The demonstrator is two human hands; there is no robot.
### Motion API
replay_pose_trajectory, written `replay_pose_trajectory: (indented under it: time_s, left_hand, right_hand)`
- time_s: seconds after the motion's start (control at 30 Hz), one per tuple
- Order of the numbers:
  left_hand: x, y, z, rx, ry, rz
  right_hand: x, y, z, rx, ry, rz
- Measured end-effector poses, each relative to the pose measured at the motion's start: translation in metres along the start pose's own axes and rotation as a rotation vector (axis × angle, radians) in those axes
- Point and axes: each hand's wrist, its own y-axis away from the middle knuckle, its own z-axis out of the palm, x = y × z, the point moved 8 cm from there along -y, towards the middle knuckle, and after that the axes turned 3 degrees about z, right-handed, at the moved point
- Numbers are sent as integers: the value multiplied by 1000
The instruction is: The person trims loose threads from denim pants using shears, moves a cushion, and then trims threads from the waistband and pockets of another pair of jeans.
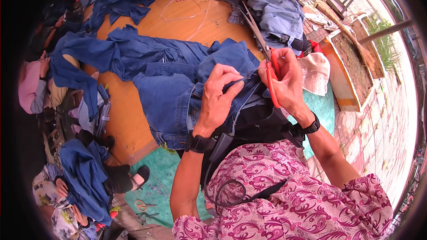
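A pair of blue denim jeans (164, 93) lies across my lap and stretches away over the orange mat. My left hand (219, 95) pinches a fold of the denim between thumb and fingers. Held in my right hand (287, 78) is a pair of scissors (256, 30) with red handles. Its long blades point up and away, past the cloth, and look slightly parted. The fingers of my right hand also rest close to the denim edge; whether they grip it too, I cannot tell.
Light blue folded denim (280, 18) and a white cap (315, 73) lie to the right, near a soil-filled planter box (349, 69) and a straw broom (356, 44). Co-workers with denim (84, 178) sit at left. Orange-handled scissors (143, 205) lie on the green mat (155, 169).
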Motion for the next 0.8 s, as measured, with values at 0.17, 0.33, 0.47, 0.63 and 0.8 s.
replay_pose_trajectory:
  time_s: [0.17, 0.33, 0.47, 0.63, 0.8]
  left_hand:
    - [-4, 13, 8, -43, 26, 35]
    - [-23, 29, 21, -48, 203, -82]
    - [-24, 31, 24, -25, 279, -106]
    - [-20, 33, 30, 1, 265, -103]
    - [-12, 27, 36, -76, 71, -9]
  right_hand:
    - [44, -6, 16, -199, -108, 256]
    - [80, 7, 15, -428, -196, 606]
    - [82, 14, 17, -390, -194, 656]
    - [95, 23, 12, -344, -348, 651]
    - [95, 26, 0, -312, -449, 584]
